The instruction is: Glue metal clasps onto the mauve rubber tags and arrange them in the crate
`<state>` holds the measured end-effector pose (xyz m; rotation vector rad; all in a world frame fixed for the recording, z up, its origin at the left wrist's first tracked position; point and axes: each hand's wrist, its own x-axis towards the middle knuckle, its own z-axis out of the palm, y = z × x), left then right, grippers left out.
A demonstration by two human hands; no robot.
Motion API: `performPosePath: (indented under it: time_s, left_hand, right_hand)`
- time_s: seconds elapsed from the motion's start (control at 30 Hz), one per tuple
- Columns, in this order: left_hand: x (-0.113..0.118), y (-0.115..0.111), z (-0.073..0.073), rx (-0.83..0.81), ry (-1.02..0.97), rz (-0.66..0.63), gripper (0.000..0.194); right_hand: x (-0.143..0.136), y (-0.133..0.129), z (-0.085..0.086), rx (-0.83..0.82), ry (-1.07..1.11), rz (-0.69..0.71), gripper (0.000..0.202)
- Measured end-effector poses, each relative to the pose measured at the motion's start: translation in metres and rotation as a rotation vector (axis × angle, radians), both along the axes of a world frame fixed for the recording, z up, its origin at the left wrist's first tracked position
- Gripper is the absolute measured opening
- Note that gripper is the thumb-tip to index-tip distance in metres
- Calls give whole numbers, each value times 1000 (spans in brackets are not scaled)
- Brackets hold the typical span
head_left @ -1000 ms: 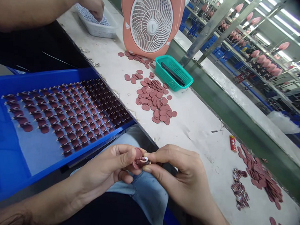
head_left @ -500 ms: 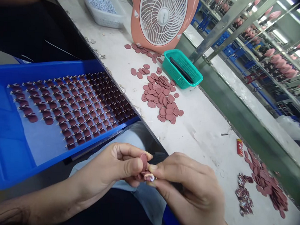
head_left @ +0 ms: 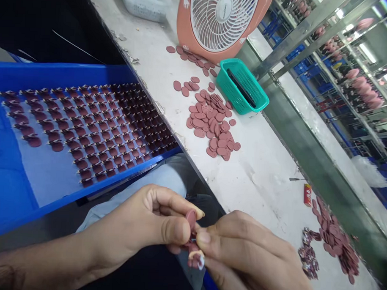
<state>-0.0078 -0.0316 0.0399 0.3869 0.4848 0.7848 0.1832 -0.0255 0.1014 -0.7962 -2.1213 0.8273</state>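
Above my lap, my left hand (head_left: 155, 222) pinches a flat dark-red oval disc (head_left: 191, 218) between thumb and fingers. Just below the disc, a small dark-red part with a cream and white tip (head_left: 196, 259) sits between both hands. My right hand (head_left: 250, 252) is closed, its thumb and forefinger pressed against that small part where it meets the disc. Whether the two pieces are joined cannot be seen behind the fingers. To the left, a blue tray (head_left: 9, 155) bears rows of similar dark-red pieces with pale tips.
On the white table (head_left: 252, 172) lies a pile of red oval discs (head_left: 213, 120), with more discs (head_left: 336, 234) and small patterned parts (head_left: 308, 254) at right. A pink fan (head_left: 223, 19), a green basket (head_left: 224, 80), a white basket (head_left: 147, 10) and a small red packet (head_left: 307, 194) also stand there.
Both hands have shifted slightly right and down in view. The small part's pale tip now hangs lower and shows more fully. The tray and table have shifted with the camera.
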Motion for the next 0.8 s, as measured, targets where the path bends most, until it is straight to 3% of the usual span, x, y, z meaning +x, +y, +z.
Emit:
performPosePath:
  time_s: [0.2,0.37,0.8]
  left_hand:
    - [0,2,-5,-85,90,46,27]
    - [0,2,-5,-110,154,30,35]
    - [0,4,-16,-170,101,8,34]
  right_hand:
    - [0,12,-3,-29,-51,4,19]
    - [-2,14,-5,-53,-41,16,22]
    - [-7,15,-9,-63,-87,-87,16]
